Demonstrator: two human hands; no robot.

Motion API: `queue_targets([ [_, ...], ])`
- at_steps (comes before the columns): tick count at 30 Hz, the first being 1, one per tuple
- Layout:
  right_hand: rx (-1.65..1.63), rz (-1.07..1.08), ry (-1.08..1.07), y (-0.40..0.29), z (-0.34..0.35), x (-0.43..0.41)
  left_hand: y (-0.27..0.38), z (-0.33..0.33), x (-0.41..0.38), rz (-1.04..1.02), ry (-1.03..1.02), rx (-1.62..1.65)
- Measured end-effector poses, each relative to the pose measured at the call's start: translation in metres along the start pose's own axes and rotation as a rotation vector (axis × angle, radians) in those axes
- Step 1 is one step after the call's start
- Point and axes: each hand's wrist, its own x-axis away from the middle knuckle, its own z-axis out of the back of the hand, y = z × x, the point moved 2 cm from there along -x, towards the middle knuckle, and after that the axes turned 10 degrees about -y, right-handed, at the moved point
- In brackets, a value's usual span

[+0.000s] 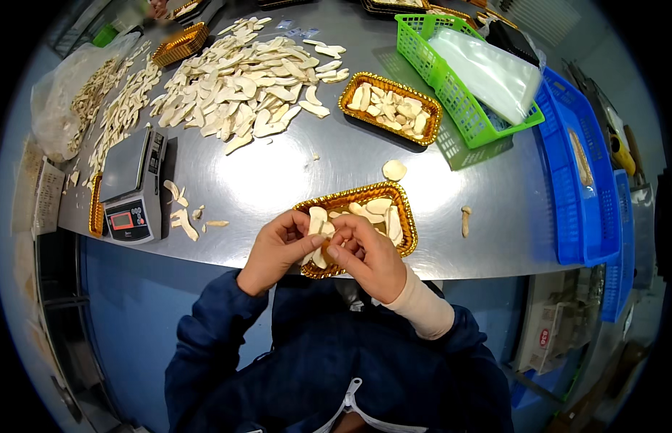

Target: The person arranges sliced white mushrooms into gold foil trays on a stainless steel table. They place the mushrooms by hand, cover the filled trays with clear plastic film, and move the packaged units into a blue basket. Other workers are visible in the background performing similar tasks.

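My left hand (281, 246) pinches a pale dried mushroom slice (317, 219) between thumb and fingers, above the left part of a gold-rimmed brown basket tray (409, 227). Close beside it, over the same tray, is my right hand (371, 254), its thumb and fingers bent near the slices; whether it grips one is not clear. More slices (378, 207) lie in the tray, partly hidden by the hands. Just beyond its rim rests a round pale piece (394, 170). Farther back stands a second gold-rimmed tray (434, 116) filled with mushroom pieces (392, 108).
A large heap of slices (244, 81) covers the back left of the metal table (249, 178). A digital scale (131, 184) stands left, with loose pieces (183, 223) beside it. Right are a green basket (449, 89) holding clear bags (487, 70), a small mushroom (466, 222) and blue crates (571, 178).
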Motion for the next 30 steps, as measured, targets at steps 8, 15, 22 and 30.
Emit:
queue_targets([
  [8, -0.041, 0.059, 0.027, -0.003, -0.005, 0.001, -0.009, -0.01, 0.011, -0.046, 0.059, 0.068],
  [15, 0.678, 0.077, 0.197, -0.001, 0.051, 0.006, -0.004, 0.0, 0.02, -0.148, -0.033, 0.592],
  [22, 0.703, 0.161, 0.066, 0.008, 0.023, 0.006, -0.019, 0.0, 0.017, -0.121, -0.016, 0.74],
  [30, 0.727, 0.12, 0.119, 0.005, 0.033, -0.004, -0.021, 0.0, 0.016, -0.105, -0.009, 0.781],
])
